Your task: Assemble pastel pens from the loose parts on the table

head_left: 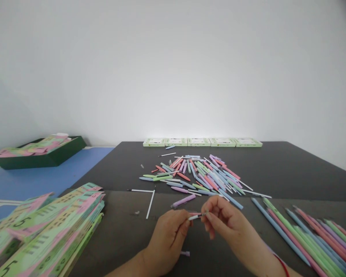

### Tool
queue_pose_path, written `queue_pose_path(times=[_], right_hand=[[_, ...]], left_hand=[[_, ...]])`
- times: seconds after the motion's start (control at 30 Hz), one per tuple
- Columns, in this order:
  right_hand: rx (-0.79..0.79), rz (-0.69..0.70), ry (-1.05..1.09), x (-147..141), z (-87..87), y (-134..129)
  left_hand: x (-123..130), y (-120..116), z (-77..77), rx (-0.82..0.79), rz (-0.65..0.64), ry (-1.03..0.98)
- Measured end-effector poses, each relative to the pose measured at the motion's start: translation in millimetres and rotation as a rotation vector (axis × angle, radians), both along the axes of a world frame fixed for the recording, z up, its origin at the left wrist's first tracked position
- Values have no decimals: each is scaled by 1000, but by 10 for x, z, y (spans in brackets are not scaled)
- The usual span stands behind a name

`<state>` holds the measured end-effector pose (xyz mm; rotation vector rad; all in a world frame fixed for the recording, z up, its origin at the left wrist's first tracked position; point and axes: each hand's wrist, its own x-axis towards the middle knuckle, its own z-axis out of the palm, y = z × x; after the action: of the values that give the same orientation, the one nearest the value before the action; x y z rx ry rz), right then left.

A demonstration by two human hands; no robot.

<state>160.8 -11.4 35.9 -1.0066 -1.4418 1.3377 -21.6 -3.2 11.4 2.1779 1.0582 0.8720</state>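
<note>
My left hand (pixel 168 236) is closed around a white pen refill (pixel 193 217), whose dark tip end points right. The thumb and forefinger of my right hand (pixel 229 221) pinch at that tip; any small part between them is too small to make out. Just beyond the hands lies a purple pen barrel (pixel 183 201). A small purple piece (pixel 185 253) sits on the table below, between my wrists. Two loose white refills, one a lying refill (pixel 142 191) and one a slanted refill (pixel 150 204), are left of my hands.
A heap of coloured pen parts (pixel 207 175) spreads over the dark table (pixel 109 169). Assembled-looking pens (pixel 320 238) lie at right. Flat printed packs (pixel 54 227) are stacked at left, near a dark green tray (pixel 60 154). Several pale green boxes (pixel 198 142) line the back edge.
</note>
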Motion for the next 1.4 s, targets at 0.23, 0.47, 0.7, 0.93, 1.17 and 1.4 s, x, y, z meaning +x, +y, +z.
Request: queue_pose_path(times=[0.23, 0.47, 0.7, 0.93, 1.17, 1.4], right_hand=[[2, 0, 5, -13, -38, -3], [59, 11, -161, -9, -14, -44], [85, -16, -237, -2, 16, -46], [150, -56, -547, 211, 42, 155], [241, -77, -998, 348, -89, 266], [320, -37, -1190, 360, -105, 351]], left_hand=[[10, -19, 3, -18, -12, 1], [22, -40, 22, -9, -50, 5], [24, -64, -4, -120, -29, -124], [-15, 88, -94, -382, 173, -541], [-73, 159, -161, -389, 163, -656], [-76, 146, -188, -377, 147, -633]])
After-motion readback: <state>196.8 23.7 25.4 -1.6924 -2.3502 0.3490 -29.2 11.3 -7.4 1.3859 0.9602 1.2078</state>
